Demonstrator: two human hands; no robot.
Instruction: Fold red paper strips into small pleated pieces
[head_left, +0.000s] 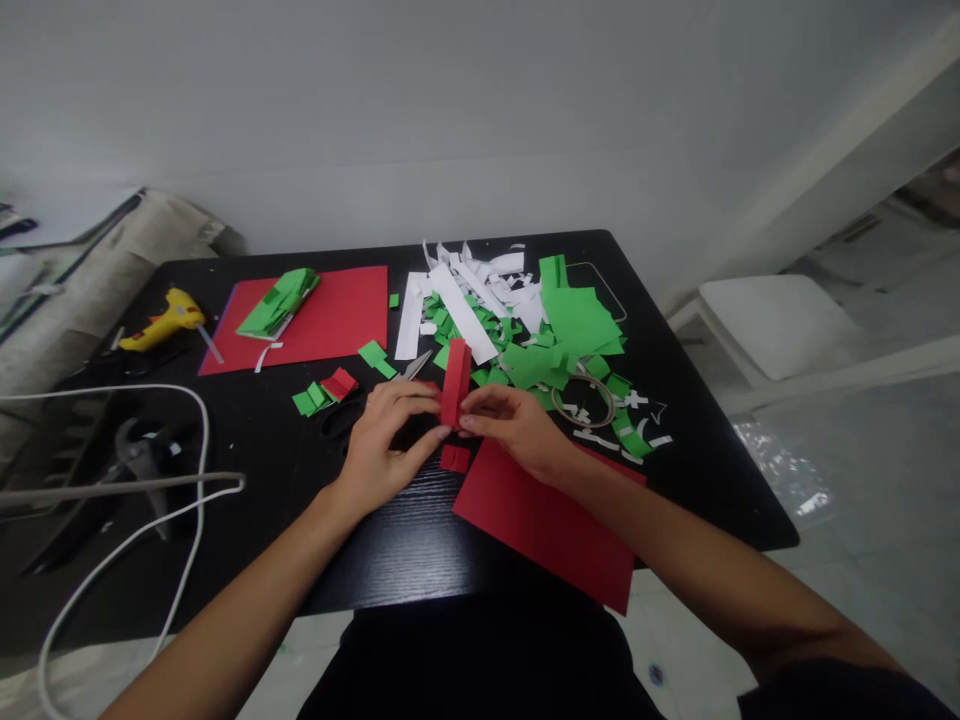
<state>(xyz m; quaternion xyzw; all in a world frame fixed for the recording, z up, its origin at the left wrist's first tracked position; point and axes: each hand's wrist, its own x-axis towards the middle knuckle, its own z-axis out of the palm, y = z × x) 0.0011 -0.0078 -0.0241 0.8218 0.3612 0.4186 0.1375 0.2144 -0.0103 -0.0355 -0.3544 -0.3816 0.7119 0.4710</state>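
A folded red paper strip stands up between my two hands over the black table. My left hand pinches its lower left edge with thumb and fingers. From the other side, my right hand grips the same strip near its lower end. Just below them lies a small folded red paper piece. A red paper sheet lies under my right wrist and reaches past the table's front edge. Scissors lie behind my left hand, their handles partly hidden.
Green and white paper scraps are heaped at the back, with a tape roll at their right. A yellow glue gun, pliers and a white cable occupy the left. Green folded paper rests on another red sheet.
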